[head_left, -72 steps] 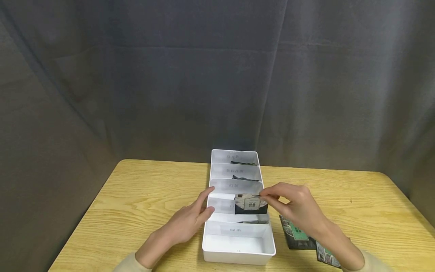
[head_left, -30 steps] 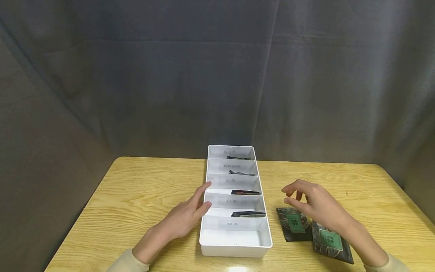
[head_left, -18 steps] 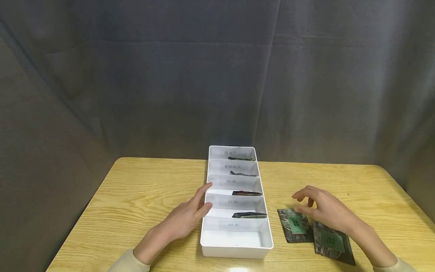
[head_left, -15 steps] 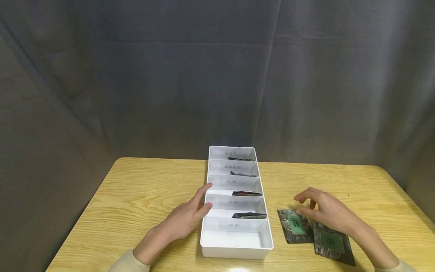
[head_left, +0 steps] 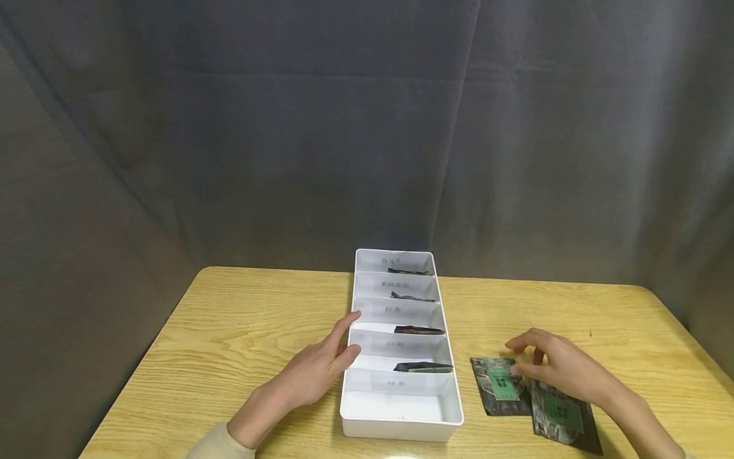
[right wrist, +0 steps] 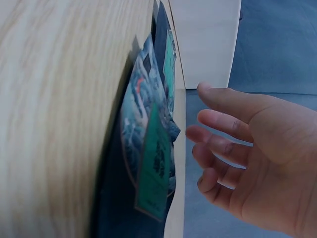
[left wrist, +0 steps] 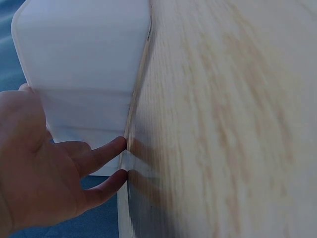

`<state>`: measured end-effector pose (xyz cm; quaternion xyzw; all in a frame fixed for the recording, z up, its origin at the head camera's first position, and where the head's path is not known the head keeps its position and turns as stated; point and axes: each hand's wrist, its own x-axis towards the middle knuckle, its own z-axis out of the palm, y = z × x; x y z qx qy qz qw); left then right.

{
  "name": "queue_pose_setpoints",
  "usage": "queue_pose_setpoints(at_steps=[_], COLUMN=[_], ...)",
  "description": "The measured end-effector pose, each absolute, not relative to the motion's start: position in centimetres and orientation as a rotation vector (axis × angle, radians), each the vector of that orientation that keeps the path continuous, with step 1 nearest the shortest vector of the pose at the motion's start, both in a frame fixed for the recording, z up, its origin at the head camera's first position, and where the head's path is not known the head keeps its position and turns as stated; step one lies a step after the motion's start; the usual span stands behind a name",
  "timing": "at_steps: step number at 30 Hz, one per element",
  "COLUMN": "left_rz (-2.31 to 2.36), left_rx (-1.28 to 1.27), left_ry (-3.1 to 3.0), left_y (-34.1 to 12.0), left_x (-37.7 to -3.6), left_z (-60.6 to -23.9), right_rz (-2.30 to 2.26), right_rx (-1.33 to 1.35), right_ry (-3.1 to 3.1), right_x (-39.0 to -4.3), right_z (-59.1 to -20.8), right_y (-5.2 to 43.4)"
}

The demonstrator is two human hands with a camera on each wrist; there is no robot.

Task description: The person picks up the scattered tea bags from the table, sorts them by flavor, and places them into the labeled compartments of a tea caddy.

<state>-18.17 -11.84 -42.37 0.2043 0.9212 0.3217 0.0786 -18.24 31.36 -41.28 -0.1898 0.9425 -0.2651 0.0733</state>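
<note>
The left hand, fingers relaxed, touches the box at nine o'clock; the right hand, empty and loosely curled, hovers over two packets at the box's four o'clock. Seemingly reaching; the next move calls for pinching one.

White box reaching table's far edge, lettered inside, far to near: 乌龙茶, 茉莉花茶, 红茶, 白茶, 绿茶. Two packets, toward table's right edge: green labels, characters illegible.

Head view forward and down, wrist views close, turned sideways, sharing white box
</note>
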Motion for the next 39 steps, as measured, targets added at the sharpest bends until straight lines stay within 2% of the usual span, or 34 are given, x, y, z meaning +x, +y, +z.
queue_pose_setpoints(at_steps=[15,39], left_rz=[0.963,0.96], left_rx=[0.626,0.63], left_ry=[2.766,2.776], left_y=[-11.8,-11.8], left_x=[-18.1,-18.2], left_z=[-42.6,-42.6], right_rz=[-0.88,-0.867], right_rx=[-0.548,-0.502], right_ry=[2.747,2.72], right_x=[-18.7,-18.7], right_z=[-42.8,-42.9], right_y=[32.3,31.4])
